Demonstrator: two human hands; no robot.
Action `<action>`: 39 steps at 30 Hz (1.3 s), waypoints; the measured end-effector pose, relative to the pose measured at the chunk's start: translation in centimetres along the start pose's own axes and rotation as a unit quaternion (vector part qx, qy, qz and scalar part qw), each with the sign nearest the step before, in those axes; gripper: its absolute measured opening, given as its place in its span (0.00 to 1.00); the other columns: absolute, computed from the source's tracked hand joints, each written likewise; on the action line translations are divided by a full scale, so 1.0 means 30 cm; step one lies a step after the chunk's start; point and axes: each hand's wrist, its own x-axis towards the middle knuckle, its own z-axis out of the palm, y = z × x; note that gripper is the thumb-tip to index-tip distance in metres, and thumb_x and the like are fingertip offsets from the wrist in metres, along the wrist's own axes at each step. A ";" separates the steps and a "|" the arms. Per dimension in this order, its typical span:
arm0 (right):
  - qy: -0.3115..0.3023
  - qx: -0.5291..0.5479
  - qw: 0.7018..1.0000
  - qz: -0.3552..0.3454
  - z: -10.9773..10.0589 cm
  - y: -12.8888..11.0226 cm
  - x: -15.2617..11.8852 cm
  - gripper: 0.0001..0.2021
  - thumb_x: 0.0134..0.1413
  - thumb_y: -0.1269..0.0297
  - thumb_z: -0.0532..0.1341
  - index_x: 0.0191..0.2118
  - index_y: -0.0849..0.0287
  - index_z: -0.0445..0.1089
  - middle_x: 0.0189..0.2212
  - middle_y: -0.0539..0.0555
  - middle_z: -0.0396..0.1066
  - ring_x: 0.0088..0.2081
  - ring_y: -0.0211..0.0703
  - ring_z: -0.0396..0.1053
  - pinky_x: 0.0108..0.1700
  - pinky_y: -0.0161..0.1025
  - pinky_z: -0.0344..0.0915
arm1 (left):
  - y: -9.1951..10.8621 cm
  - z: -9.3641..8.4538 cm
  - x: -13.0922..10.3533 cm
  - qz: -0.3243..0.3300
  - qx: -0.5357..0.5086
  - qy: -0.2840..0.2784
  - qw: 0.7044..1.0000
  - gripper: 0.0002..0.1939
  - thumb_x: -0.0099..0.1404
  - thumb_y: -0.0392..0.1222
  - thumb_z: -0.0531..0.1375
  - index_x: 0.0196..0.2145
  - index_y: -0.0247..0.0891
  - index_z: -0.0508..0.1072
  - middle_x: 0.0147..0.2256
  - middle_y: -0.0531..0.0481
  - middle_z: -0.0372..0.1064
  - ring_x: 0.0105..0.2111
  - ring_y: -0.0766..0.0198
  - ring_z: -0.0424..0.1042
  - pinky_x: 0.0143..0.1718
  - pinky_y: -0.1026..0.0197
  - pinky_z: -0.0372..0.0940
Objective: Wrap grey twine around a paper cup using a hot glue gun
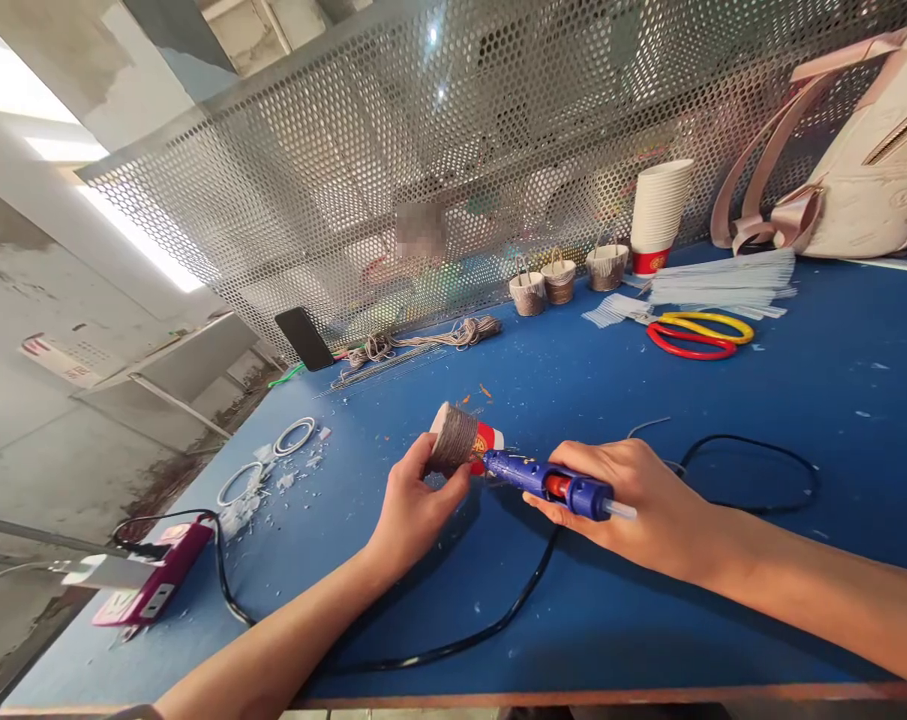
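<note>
Head view: left hand (pixel 421 500) grips sideways cup (pixel 457 438); right hand (pixel 629 500), glue gun (pixel 526 472) aimed left.

Over the table (pixel 573 620), my left hand (pixel 415 505) holds the cup (pixel 454 440) just left of the glue gun (pixel 524 472) in my right hand (pixel 637 500), though I can't quite tell whether the two touch. To my left lie the rings (pixel 292 452), with the power strip (pixel 169 582) nearer me. Along the mesh (pixel 310 180) behind, from left to right, come the phone (pixel 304 338), string (pixel 469 332), three cups (pixel 559 288), the cup stack (pixel 659 215) and the bag (pixel 873 180), with the strips (pixel 723 283) and then the scissors (pixel 697 347) in front of the stack.
</note>
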 end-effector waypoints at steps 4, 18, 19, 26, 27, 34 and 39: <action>0.006 0.005 1.000 0.023 -0.008 0.013 0.008 0.14 0.59 0.56 0.54 0.25 0.57 0.59 0.17 0.47 0.64 0.17 0.35 0.60 0.21 0.34 0.51 | -0.009 0.000 -0.002 0.006 -0.002 -0.006 1.000 0.06 0.55 0.39 0.58 0.31 0.35 0.69 0.28 0.51 0.70 0.29 0.64 0.68 0.34 0.62 0.65; -0.018 0.066 0.994 0.080 -0.020 -0.005 0.015 0.15 0.56 0.54 0.56 0.24 0.56 0.59 0.17 0.47 0.64 0.17 0.35 0.59 0.21 0.34 0.52 | -0.018 -0.006 0.006 0.036 -0.016 -0.015 0.999 0.06 0.55 0.38 0.58 0.31 0.35 0.70 0.28 0.52 0.69 0.29 0.65 0.68 0.35 0.63 0.65; -0.017 0.075 0.993 0.090 -0.021 -0.003 0.018 0.15 0.56 0.54 0.56 0.24 0.56 0.59 0.17 0.47 0.64 0.17 0.34 0.58 0.21 0.33 0.53 | -0.020 -0.006 0.007 0.036 -0.022 -0.016 0.999 0.06 0.55 0.37 0.58 0.32 0.35 0.70 0.28 0.51 0.69 0.29 0.65 0.68 0.34 0.63 0.65; -0.019 0.148 0.978 0.144 -0.033 0.012 0.032 0.15 0.55 0.55 0.57 0.22 0.56 0.59 0.16 0.46 0.63 0.19 0.34 0.59 0.22 0.32 0.55 | -0.034 -0.009 0.012 0.040 -0.046 -0.029 0.998 0.04 0.54 0.37 0.58 0.30 0.35 0.70 0.27 0.52 0.68 0.29 0.66 0.67 0.33 0.65 0.65; -0.019 0.148 0.978 0.143 -0.032 0.010 0.030 0.15 0.55 0.55 0.57 0.22 0.56 0.59 0.16 0.46 0.63 0.19 0.34 0.58 0.22 0.32 0.55 | -0.032 -0.010 0.012 0.042 -0.044 -0.028 0.998 0.04 0.53 0.37 0.58 0.29 0.35 0.70 0.27 0.52 0.68 0.28 0.66 0.67 0.33 0.65 0.65; -0.021 0.123 0.985 0.117 -0.034 -0.008 0.024 0.13 0.55 0.58 0.58 0.23 0.56 0.60 0.17 0.47 0.65 0.17 0.34 0.57 0.21 0.33 0.55 | -0.013 -0.011 0.012 0.032 -0.041 -0.020 0.998 0.07 0.52 0.36 0.59 0.31 0.35 0.71 0.28 0.52 0.70 0.29 0.65 0.68 0.33 0.65 0.66; -0.016 0.146 0.978 0.146 -0.044 0.010 0.039 0.13 0.55 0.58 0.58 0.22 0.57 0.63 0.17 0.47 0.65 0.20 0.35 0.61 0.22 0.32 0.57 | -0.024 -0.012 0.010 0.034 -0.037 -0.032 0.998 0.06 0.52 0.36 0.59 0.30 0.35 0.71 0.27 0.52 0.69 0.29 0.66 0.68 0.33 0.65 0.65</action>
